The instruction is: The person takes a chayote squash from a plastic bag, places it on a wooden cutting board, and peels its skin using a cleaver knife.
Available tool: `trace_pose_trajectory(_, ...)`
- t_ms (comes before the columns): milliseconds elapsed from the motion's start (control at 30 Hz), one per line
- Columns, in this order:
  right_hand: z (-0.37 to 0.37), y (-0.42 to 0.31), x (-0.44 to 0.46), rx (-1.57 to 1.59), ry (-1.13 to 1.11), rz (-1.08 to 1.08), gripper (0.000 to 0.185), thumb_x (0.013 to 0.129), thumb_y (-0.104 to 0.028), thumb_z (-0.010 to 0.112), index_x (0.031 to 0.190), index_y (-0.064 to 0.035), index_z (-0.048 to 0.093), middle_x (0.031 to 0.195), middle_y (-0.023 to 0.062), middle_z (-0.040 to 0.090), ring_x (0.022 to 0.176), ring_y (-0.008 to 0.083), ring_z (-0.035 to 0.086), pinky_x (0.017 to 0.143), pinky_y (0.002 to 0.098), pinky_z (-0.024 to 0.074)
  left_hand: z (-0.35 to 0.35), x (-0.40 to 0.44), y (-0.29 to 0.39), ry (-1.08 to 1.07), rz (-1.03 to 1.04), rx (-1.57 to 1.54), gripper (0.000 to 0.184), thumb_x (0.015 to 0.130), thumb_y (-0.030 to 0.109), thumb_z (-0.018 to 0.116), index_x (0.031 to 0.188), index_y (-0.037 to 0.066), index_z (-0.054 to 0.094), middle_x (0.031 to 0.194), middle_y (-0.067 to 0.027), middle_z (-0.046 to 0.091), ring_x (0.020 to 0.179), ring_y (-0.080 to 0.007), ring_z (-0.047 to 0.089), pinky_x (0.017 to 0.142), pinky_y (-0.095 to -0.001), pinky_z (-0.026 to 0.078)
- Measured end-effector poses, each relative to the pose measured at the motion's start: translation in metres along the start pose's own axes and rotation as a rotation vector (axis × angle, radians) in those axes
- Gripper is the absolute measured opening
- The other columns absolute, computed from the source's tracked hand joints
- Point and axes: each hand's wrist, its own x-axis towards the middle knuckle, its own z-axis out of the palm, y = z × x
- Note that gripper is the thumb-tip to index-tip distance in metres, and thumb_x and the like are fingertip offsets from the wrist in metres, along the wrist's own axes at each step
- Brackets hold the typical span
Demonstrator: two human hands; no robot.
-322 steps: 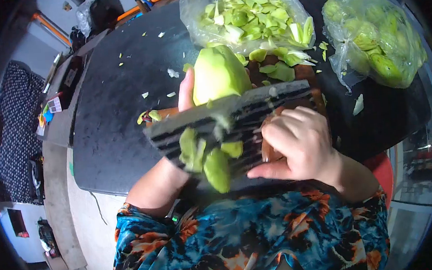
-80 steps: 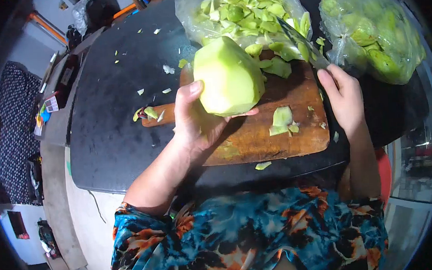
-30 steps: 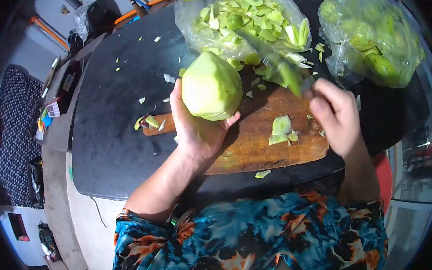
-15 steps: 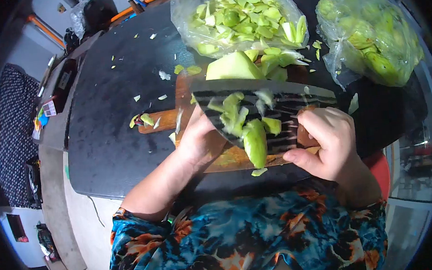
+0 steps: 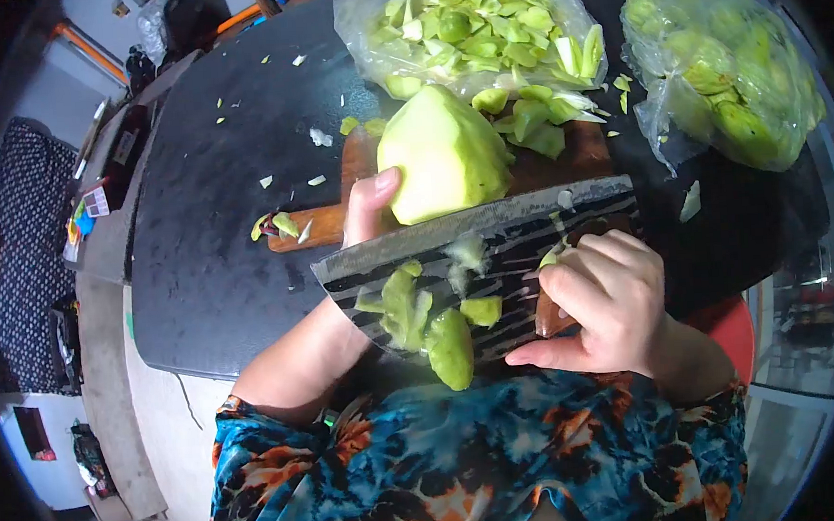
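Note:
My left hand (image 5: 368, 206) grips a peeled green fruit (image 5: 439, 149), pale and rounded with a blunt tapered top. Its thumb lies on the fruit's left side; the cleaver hides its other fingers. A wide cleaver (image 5: 519, 218) with a dark, streaked blade is in my right hand (image 5: 610, 296), fingers closed around the brown handle. The blade's upper edge is just below the fruit; I cannot tell if they touch. Several bits of green peel (image 5: 449, 349) cling to the blade. Beneath the fruit is a wooden cutting board (image 5: 319, 227), partly covered.
A clear plastic bag (image 5: 356, 49) with many cut green pieces lies open at the back. At the back right stands another clear bag (image 5: 726, 74) of whole green produce. Peel scraps (image 5: 535, 124) lie behind the fruit, with more scattered over the dark table (image 5: 213, 206).
The fruit has risen into fuller view above the blade, with my left thumb now showing on it. The cleaver has shifted left and down, toward my body, and tilted.

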Motion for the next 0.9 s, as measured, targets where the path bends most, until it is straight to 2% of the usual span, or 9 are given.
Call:
trace_pose_trajectory(167, 0.000, 0.002, 0.002, 0.003, -0.032, 0.006, 0.046, 0.073, -0.053, 0.070, 0.071, -0.0104, 0.053, 0.062, 0.0010, 0.051, 0.055, 0.0186, 0.052, 0.051, 0.0307, 0.0403, -0.001, 0.000, 0.004, -0.090, -0.061, -0.158, 0.072, 0.078, 0.048, 0.057, 0.133, 0.005, 0.043, 0.125, -0.0167, 0.055, 0.109, -0.0287, 0.057, 0.095, -0.0402, 0.045)
trace_pose_trajectory(467, 0.008, 0.003, 0.003, -0.052, 0.035, -0.004, 0.047, 0.074, -0.056, 0.066, 0.068, -0.0120, 0.051, 0.061, 0.0008, 0.048, 0.053, 0.0184, 0.051, 0.051, 0.0310, 0.0392, 0.004, -0.002, 0.004, 0.067, -0.050, -0.060, 0.070, 0.076, 0.048, 0.057, 0.130, 0.005, 0.047, 0.121, -0.0173, 0.056, 0.106, -0.0299, 0.057, 0.094, -0.0420, 0.045)
trace_pose_trajectory(567, 0.006, 0.012, 0.002, -0.145, 0.000, 0.040, 0.048, 0.076, -0.058, 0.065, 0.065, -0.0138, 0.048, 0.061, 0.0015, 0.048, 0.054, 0.0193, 0.052, 0.051, 0.0316, 0.0394, -0.015, 0.008, 0.002, -0.091, 0.000, -0.193, 0.069, 0.075, 0.048, 0.057, 0.128, 0.004, 0.049, 0.120, -0.0180, 0.056, 0.106, -0.0318, 0.057, 0.095, -0.0435, 0.045)
trace_pose_trajectory(600, 0.005, 0.017, 0.000, -0.151, -0.008, 0.077, 0.049, 0.077, -0.060, 0.063, 0.063, -0.0159, 0.047, 0.060, 0.0011, 0.047, 0.053, 0.0200, 0.052, 0.050, 0.0330, 0.0393, -0.010, 0.002, 0.003, 0.115, -0.009, -0.262, 0.072, 0.073, 0.048, 0.057, 0.129, 0.003, 0.046, 0.121, -0.0193, 0.055, 0.107, -0.0342, 0.056, 0.096, -0.0461, 0.044)
trace_pose_trajectory(633, 0.005, 0.023, -0.001, -0.143, 0.005, 0.147, 0.049, 0.078, -0.058, 0.063, 0.064, -0.0133, 0.049, 0.059, 0.0052, 0.049, 0.054, 0.0228, 0.054, 0.050, 0.0359, 0.0406, -0.012, 0.007, -0.002, -0.057, 0.115, -0.246, 0.075, 0.073, 0.047, 0.058, 0.131, 0.002, 0.042, 0.121, -0.0201, 0.052, 0.107, -0.0355, 0.056, 0.091, -0.0508, 0.048)
trace_pose_trajectory(700, 0.002, 0.042, 0.000, -0.085, 0.009, 0.555, 0.048, 0.083, -0.052, 0.063, 0.068, -0.0079, 0.051, 0.060, 0.0108, 0.052, 0.057, 0.0276, 0.056, 0.053, 0.0377, 0.0417, -0.026, 0.013, 0.001, -0.156, 0.105, -0.311, 0.077, 0.075, 0.051, 0.059, 0.137, 0.009, 0.039, 0.132, -0.0197, 0.046, 0.114, -0.0412, 0.051, 0.086, -0.0598, 0.051)
trace_pose_trajectory(733, -0.001, 0.064, 0.002, -0.138, 0.030, 0.671, 0.046, 0.085, -0.048, 0.061, 0.072, -0.0055, 0.052, 0.061, 0.0128, 0.054, 0.057, 0.0299, 0.056, 0.053, 0.0378, 0.0416, -0.013, 0.012, 0.002, -0.028, 0.143, -0.039, 0.077, 0.076, 0.051, 0.059, 0.137, 0.010, 0.038, 0.131, -0.0211, 0.045, 0.114, -0.0437, 0.050, 0.078, -0.0618, 0.054)
trace_pose_trajectory(767, -0.005, 0.085, -0.001, -0.192, 0.052, 0.787, 0.043, 0.088, -0.044, 0.060, 0.075, -0.0031, 0.053, 0.062, 0.0149, 0.055, 0.057, 0.0323, 0.055, 0.053, 0.0378, 0.0414, -0.012, 0.010, 0.000, -0.055, 0.151, -0.033, 0.077, 0.076, 0.051, 0.059, 0.138, 0.009, 0.038, 0.131, -0.0216, 0.045, 0.114, -0.0443, 0.050, 0.078, -0.0613, 0.054)
trace_pose_trajectory(900, -0.012, 0.086, -0.010, 0.025, 0.180, 0.690, 0.036, 0.088, -0.035, 0.063, 0.079, -0.0011, 0.056, 0.061, 0.0134, 0.055, 0.049, 0.0278, 0.051, 0.048, 0.0349, 0.0399, -0.015, 0.012, 0.001, -0.091, 0.159, 0.008, 0.079, 0.076, 0.054, 0.059, 0.137, 0.009, 0.038, 0.131, -0.0218, 0.045, 0.115, -0.0445, 0.049, 0.081, -0.0607, 0.053)
